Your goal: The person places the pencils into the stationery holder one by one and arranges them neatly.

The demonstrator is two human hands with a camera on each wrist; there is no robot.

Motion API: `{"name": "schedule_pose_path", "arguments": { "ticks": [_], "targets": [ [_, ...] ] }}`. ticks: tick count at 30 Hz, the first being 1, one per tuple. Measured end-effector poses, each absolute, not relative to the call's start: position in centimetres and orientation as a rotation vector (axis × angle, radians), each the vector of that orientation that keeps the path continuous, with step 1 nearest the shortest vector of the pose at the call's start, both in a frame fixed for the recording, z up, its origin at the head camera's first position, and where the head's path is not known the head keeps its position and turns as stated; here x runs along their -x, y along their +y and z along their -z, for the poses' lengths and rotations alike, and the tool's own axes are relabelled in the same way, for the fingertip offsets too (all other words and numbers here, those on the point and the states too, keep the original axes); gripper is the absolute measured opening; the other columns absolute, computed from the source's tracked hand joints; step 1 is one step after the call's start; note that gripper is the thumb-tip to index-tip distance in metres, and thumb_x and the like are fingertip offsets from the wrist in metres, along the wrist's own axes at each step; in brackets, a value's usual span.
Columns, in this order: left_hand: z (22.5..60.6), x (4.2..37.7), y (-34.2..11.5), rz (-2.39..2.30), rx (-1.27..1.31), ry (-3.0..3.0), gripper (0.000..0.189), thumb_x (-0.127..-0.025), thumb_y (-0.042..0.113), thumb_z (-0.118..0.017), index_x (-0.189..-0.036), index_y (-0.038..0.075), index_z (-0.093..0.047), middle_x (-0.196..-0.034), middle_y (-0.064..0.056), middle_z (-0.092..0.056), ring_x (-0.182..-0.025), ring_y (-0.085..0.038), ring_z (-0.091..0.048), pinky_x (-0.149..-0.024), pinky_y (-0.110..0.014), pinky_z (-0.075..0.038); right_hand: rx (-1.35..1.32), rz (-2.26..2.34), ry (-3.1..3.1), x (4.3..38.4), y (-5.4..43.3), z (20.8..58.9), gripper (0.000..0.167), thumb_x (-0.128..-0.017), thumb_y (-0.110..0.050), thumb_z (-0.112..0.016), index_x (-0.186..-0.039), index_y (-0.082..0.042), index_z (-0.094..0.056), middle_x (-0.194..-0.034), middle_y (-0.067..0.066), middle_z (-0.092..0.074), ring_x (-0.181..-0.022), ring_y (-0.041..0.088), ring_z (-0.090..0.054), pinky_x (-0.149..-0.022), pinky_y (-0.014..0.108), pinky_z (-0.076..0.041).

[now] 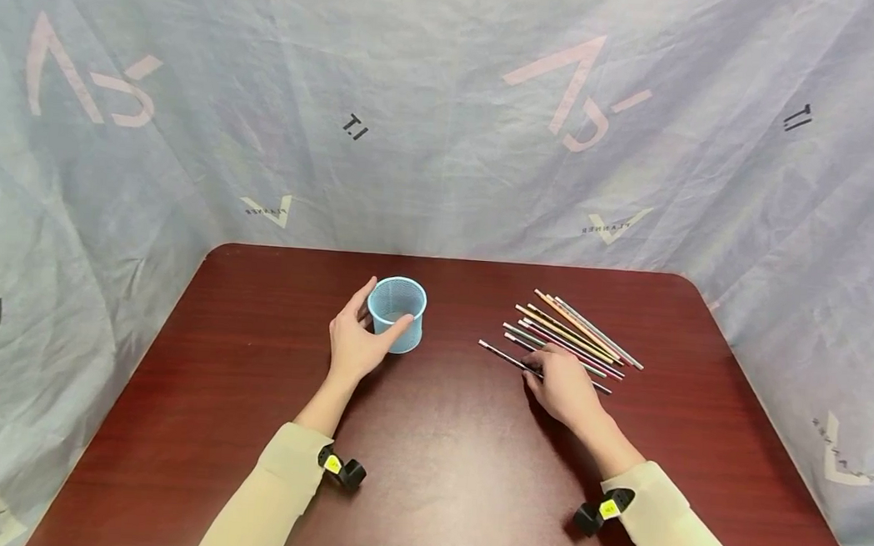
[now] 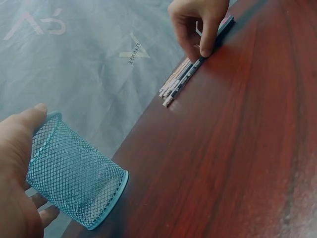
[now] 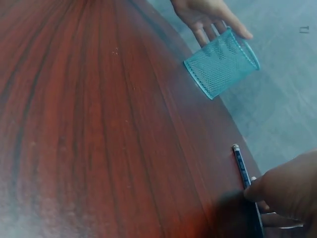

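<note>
A light blue wire-mesh pencil cup (image 1: 407,338) stands upright on the table, its mouth facing up and its inside bare. My left hand (image 1: 358,340) holds it from the left side, thumb at the near side of the rim and fingers round the far side. To the right, my right hand (image 1: 561,381) pinches a dark patterned pencil (image 1: 501,354) between thumb and fingers, low over the tabletop. The pencil's eraser end (image 3: 236,147) points left toward the cup. Several more pencils (image 1: 572,321) lie fanned beside and beyond that hand, partly covered by it.
The dark red wooden table (image 1: 251,362) has rounded far corners. Behind it and at both sides hangs a grey printed cloth (image 1: 443,173). A wrist camera (image 1: 342,469) is strapped on the left sleeve, another camera (image 1: 603,510) on the right.
</note>
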State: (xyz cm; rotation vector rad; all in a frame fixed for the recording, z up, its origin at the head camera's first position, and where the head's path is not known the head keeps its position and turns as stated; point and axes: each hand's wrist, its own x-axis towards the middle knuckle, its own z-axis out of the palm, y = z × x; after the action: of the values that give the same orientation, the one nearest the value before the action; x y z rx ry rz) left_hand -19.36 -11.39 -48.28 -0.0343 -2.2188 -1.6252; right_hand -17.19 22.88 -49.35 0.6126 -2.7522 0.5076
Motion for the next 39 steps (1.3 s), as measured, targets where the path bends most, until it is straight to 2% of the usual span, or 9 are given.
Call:
{"name": "schedule_pose_path", "arguments": {
  "ticks": [3, 6, 11, 16, 21, 29, 34, 39],
  "targets": [
    [48.3, 19.3, -11.4, 1.624, 0.016, -2.215, 0.086, -0.079, 0.030, -0.097, -0.154, 0.017, -0.058, -0.141, -0.014, -0.070, -0.126, -0.031, -0.071, -0.108, -0.049, -0.059, -0.602, -0.523, -2.767, 17.3, 22.7, 49.1, 0.005, -0.086, 0.000, -0.081, -0.090, -0.002, -0.079, -0.084, 0.010, -0.073, -0.078, 0.028, -0.074, -0.070, 0.046, -0.063],
    [48.4, 19.2, -11.4, 1.636, 0.004, -2.216, 0.085, -0.078, 0.029, -0.097, -0.152, 0.015, -0.059, -0.140, -0.013, -0.071, -0.127, -0.030, -0.071, -0.107, -0.050, -0.060, -0.598, -0.511, -2.769, 17.4, 22.6, 48.6, 0.005, -0.087, 0.001, -0.080, -0.090, -0.002, -0.078, -0.084, 0.010, -0.072, -0.078, 0.027, -0.073, -0.070, 0.045, -0.062],
    [48.5, 19.2, -11.5, 1.667, 0.016, -2.196, 0.083, -0.074, 0.027, -0.100, -0.146, 0.010, -0.062, -0.135, -0.013, -0.074, -0.126, -0.029, -0.072, -0.104, -0.050, -0.062, -0.608, -0.562, -2.657, 18.4, 22.4, 46.9, 0.006, -0.088, 0.002, -0.078, -0.094, 0.001, -0.076, -0.088, 0.013, -0.072, -0.075, 0.025, -0.068, -0.068, 0.043, -0.059],
    [49.1, 18.8, -11.7, 1.668, 0.000, -2.149, 0.085, -0.070, 0.023, -0.103, -0.145, 0.010, -0.065, -0.131, -0.014, -0.075, -0.119, -0.030, -0.075, -0.102, -0.047, -0.063, -0.576, -0.710, -2.526, 19.3, 21.0, 44.2, 0.008, -0.091, 0.000, -0.076, -0.099, -0.002, -0.074, -0.089, 0.011, -0.069, -0.070, 0.022, -0.062, -0.065, 0.038, -0.053],
    [49.4, 18.6, -12.1, 1.654, -0.008, -2.116, 0.084, -0.068, 0.023, -0.104, -0.142, 0.007, -0.067, -0.128, -0.016, -0.075, -0.117, -0.031, -0.075, -0.100, -0.044, -0.063, -0.561, -0.908, -2.411, 20.1, 18.3, 41.0, 0.008, -0.094, -0.004, -0.075, -0.102, -0.006, -0.074, -0.090, 0.006, -0.072, -0.074, 0.019, -0.069, -0.068, 0.037, -0.058],
    [48.2, 18.6, -13.2, 1.615, 0.022, -2.165, 0.080, -0.068, 0.024, -0.104, -0.139, 0.009, -0.069, -0.125, -0.015, -0.076, -0.112, -0.032, -0.077, -0.097, -0.048, -0.065, -0.628, -1.242, -2.114, 21.9, 12.3, 36.7, 0.012, -0.098, -0.007, -0.073, -0.109, -0.001, -0.074, -0.096, 0.011, -0.073, -0.084, 0.020, -0.071, -0.076, 0.023, -0.059],
    [48.2, 18.2, -13.2, 1.653, 0.017, -2.179, 0.078, -0.070, 0.025, -0.103, -0.138, 0.009, -0.068, -0.128, -0.015, -0.075, -0.114, -0.034, -0.076, -0.098, -0.050, -0.064, -0.693, -1.340, -2.074, 22.6, 8.8, 36.1, 0.014, -0.098, -0.007, -0.072, -0.111, 0.000, -0.071, -0.097, 0.012, -0.074, -0.088, 0.021, -0.073, -0.075, 0.029, -0.063],
    [48.6, 17.7, -12.9, 1.671, 0.011, -2.210, 0.077, -0.071, 0.025, -0.102, -0.138, 0.009, -0.067, -0.131, -0.014, -0.074, -0.116, -0.034, -0.076, -0.098, -0.051, -0.064, -0.757, -1.351, -2.128, 23.0, 6.2, 37.2, 0.012, -0.100, -0.008, -0.071, -0.111, -0.002, -0.070, -0.099, 0.011, -0.074, -0.092, 0.021, -0.073, -0.079, 0.031, -0.065]
  ]
}}
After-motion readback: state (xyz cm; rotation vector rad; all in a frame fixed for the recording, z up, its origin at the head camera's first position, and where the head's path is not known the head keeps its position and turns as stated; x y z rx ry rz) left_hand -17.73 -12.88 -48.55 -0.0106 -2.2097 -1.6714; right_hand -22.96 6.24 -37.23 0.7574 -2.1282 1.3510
